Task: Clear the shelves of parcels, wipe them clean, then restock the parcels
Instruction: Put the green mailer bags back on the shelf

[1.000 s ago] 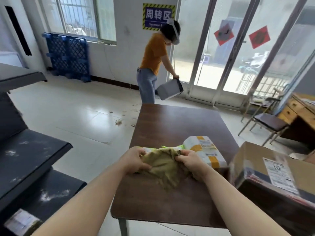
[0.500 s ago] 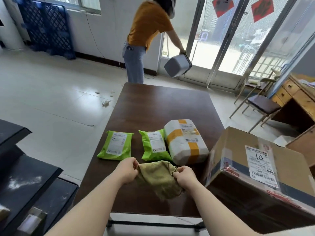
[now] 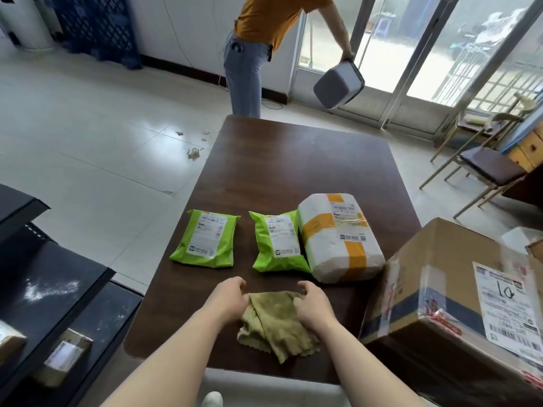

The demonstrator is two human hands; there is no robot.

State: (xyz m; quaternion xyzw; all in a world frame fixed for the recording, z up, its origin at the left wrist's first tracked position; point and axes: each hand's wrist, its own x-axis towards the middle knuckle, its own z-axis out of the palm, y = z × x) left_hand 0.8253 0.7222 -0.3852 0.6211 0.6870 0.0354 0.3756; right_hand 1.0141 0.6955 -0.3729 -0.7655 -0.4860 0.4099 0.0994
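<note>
On the dark table [image 3: 293, 171], a cardboard box [image 3: 440, 283] stands at your right, then a white parcel [image 3: 338, 239] touching one green parcel [image 3: 277, 242], with another apart. The cloth [image 3: 276, 321] lies near you. Your left hand [image 3: 229, 298] curls at its edge, and I cannot tell if it grips; your right hand [image 3: 311, 304] rests on it, fingers apart.

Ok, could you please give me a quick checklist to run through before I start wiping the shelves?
1. Cloth within reach on table: ok.
2. Left hand and right hand gripping cloth: cannot tell; fingers curl at its edges.
3. Shelves cleared: not ok; small box sits on the lower shelf.
4. Middle shelf clean: not ok; white dust shows.
5. Nearer green parcel and white parcel clear of cloth: ok.
</note>
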